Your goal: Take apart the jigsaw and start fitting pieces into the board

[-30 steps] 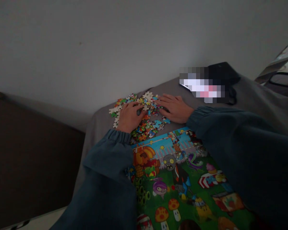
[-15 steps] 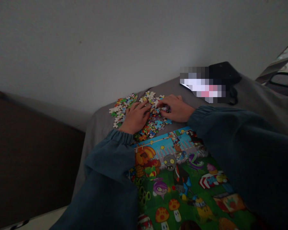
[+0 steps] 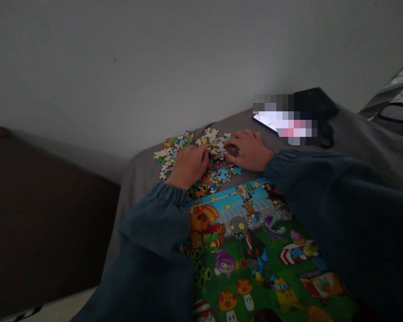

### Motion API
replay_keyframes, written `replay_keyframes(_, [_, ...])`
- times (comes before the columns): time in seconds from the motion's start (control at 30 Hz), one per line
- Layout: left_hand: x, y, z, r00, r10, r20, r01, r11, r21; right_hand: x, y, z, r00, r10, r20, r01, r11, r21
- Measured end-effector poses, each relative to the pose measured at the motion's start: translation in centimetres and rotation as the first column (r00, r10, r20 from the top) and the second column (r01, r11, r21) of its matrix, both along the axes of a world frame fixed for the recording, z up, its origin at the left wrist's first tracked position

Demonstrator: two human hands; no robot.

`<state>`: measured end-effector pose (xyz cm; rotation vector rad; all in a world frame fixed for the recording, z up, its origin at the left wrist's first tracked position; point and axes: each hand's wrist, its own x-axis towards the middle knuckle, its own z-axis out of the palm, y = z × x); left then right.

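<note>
Among loose jigsaw pieces, the left hand has bunched its fingers, and the right hand, flatter a second ago, now arches with thumb and fingers parted; whether either grips a piece, I cannot tell. That change leaves the middle pieces framed between both hands. Nearer lies the zombie-and-plants cartoon sheet, on grey cloth; beyond the right hand, a lit phone.

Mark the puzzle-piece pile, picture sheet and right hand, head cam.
Puzzle-piece pile (image 3: 222,174): head view, on a blue piece in its near right part.
Picture sheet (image 3: 255,248): head view, on its printed face.
Right hand (image 3: 250,150): head view, on its back.
</note>
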<state>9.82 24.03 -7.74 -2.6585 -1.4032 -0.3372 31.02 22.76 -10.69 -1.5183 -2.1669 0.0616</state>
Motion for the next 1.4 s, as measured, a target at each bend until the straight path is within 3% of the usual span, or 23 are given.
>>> replay_keyframes(0.17, [-0.5, 0.6, 0.1, 0.991, 0.072, 0.11, -0.072, 0.997, -0.01, 0.3, 0.2, -0.1, 0.996, 0.08, -0.029, -0.081, 0.997, -0.019])
replay_keyframes(0.33, [-1.1, 0.9, 0.3, 0.979, 0.061, 0.193, -0.055, 0.998, -0.036, 0.3, 0.2, 0.1, 0.996, 0.076, -0.054, -0.078, 0.996, -0.043])
replay_keyframes(0.6, [0.0, 0.2, 0.2, 0.958, -0.254, 0.13, 0.261, 0.964, -0.039, 0.1, 0.2, 0.1, 0.98, 0.104, -0.168, -0.11, 0.993, -0.029])
replay_keyframes(0.87, [0.0, 0.5, 0.1, 0.969, -0.214, 0.126, 0.217, 0.976, -0.009, 0.4, 0.6, 0.1, 0.95, 0.14, -0.281, -0.149, 0.989, -0.014])
replay_keyframes(1.4, [-0.1, 0.2, 0.4, 0.923, -0.269, 0.274, 0.287, 0.957, -0.027, 0.8, 1.1, -0.1, 0.944, 0.267, -0.191, -0.252, 0.963, 0.098])
